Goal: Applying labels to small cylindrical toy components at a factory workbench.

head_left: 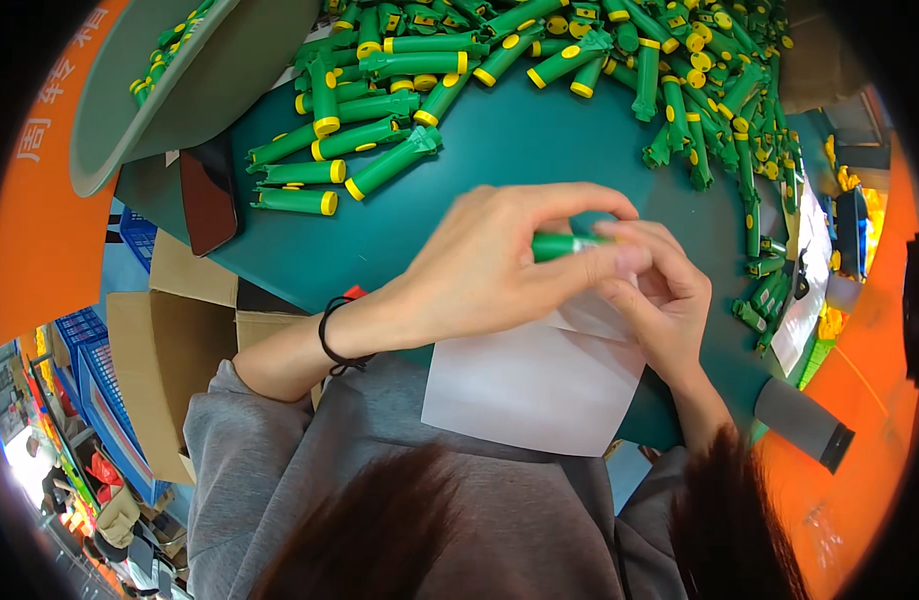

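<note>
My left hand (490, 255) curls around a green plastic tube (553, 246), above the table in front of my chest. My right hand (670, 290) meets it, fingertips pinched together by the tube's end; what they hold is hidden and blurred. A pale patch shows near that end of the tube. Below both hands a white paper sheet (530, 390) extends over the table's near edge toward my lap. Several green tubes with yellow ends (395, 162) lie loose beyond my left hand.
A big heap of green and yellow tubes (680, 60) covers the table's far and right side. A grey-green tub (150, 90) leans in at upper left beside a dark phone-like slab (208, 200). At left stands an open cardboard box (145, 370); a grey cylinder (805, 425) lies right.
</note>
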{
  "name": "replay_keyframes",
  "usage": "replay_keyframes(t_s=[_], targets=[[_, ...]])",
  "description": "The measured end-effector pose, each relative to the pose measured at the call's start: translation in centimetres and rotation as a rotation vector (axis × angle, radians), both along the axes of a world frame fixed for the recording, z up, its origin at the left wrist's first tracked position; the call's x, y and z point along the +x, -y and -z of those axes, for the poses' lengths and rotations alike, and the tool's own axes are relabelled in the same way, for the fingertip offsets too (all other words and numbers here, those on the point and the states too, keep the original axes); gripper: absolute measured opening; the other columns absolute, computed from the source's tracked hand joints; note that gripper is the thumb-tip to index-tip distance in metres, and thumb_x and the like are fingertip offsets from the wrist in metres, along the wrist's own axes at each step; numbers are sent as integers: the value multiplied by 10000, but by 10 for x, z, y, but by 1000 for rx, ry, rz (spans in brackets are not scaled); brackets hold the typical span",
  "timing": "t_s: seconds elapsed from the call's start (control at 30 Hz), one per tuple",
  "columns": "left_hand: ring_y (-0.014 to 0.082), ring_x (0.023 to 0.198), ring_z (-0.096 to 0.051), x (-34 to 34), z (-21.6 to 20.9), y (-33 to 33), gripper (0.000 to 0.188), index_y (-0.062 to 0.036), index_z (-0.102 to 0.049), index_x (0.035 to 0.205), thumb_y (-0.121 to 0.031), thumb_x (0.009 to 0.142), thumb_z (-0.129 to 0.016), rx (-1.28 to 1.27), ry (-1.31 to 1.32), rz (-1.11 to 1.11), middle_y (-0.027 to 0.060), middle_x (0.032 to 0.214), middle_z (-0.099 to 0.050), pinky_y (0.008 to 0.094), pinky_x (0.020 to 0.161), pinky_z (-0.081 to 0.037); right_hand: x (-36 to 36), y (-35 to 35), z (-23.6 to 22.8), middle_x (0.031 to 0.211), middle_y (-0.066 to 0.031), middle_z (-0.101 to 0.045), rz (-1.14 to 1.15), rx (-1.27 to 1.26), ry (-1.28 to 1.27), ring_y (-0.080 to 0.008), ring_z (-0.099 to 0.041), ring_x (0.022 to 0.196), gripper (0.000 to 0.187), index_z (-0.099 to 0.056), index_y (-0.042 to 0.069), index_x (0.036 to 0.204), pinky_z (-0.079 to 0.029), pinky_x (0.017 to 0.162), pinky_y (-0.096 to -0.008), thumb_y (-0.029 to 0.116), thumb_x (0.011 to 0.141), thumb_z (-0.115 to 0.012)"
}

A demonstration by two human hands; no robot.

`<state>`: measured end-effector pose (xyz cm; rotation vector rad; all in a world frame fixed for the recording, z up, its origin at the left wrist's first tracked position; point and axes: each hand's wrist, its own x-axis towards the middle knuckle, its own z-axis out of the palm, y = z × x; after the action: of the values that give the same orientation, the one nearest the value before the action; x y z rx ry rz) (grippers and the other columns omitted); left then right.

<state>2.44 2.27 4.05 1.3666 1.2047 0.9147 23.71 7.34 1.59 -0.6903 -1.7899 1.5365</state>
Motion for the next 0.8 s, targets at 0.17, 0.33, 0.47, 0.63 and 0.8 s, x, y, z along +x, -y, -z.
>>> replay_keyframes(t_s=[0.17, 0.33, 0.47, 0.63, 0.8], targets=[[113, 810, -636, -132, -27, 11, 271, 10, -730, 1138, -150, 1023, -543, 610, -154, -759, 62, 897, -726, 294, 735, -521, 14, -16, -27, 1224, -97, -582, 132, 329, 539, -217, -563, 1079, 553, -653, 52, 1195, -453, 938, -317, 94, 685, -863], [197, 947, -684, -144, -52, 0, 245, -54, -735, 1150, -192, 966, -650, 942, -1111, -1036, 85, 1050, -745, 299, 828, -527, 16, -22, -16, 1153, -77, -563, -14, 469, 816, -248, -519, 1088, 437, -645, 79, 1031, -466, 859, -319, 148, 671, -882], [241, 954, -648, -32, 2, 5, 293, -103, -738, 1090, -100, 804, -799, 651, -656, -182, 56, 1064, -694, 346, 833, -517, 13, -20, -13, 981, -41, -605, -4, 298, 823, -212, -538, 930, 406, -636, 74, 1002, -480, 791, -312, 143, 688, -882], [202, 936, -608, 6, 44, 1, 158, -100, -736, 915, -128, 762, -761, 758, -652, -84, 3, 939, -649, 324, 742, -506, 10, -10, -11, 862, -20, -606, 78, 278, 680, -160, -535, 835, 422, -630, 64, 1014, -478, 754, -290, 124, 684, -885], [183, 836, -613, 7, 49, -1, 223, -112, -751, 885, -89, 667, -789, 923, -693, -109, -9, 898, -677, 308, 668, -488, 6, -15, -4, 837, -7, -601, 103, 228, 644, -122, -530, 771, 413, -632, 55, 1012, -473, 723, -263, 115, 691, -885]])
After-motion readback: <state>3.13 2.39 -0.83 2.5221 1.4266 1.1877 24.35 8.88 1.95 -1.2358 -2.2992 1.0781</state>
